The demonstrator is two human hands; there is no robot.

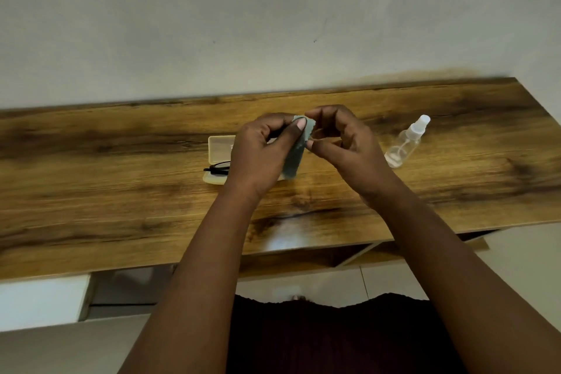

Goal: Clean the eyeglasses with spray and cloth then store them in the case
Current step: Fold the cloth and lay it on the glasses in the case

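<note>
Head view: left hand and right hand, fingers pinching grey-green cleaning cloth above worktop. Black eyeglasses lying in open cream case. Clear spray bottle lying right. Judged: wiping apparently done; cloth stowing, case closing left.

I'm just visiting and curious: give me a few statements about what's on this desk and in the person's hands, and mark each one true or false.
1. The left hand pinches a grey-green cloth. True.
2. The spray bottle is in the right hand. False: it lies on the wooden desk, to the right of both hands.
3. The case is open on the desk behind the left hand. True.
4. Black eyeglasses show at the case's left end. True.
5. The case is dark blue. False: it is a pale cream colour.
</note>
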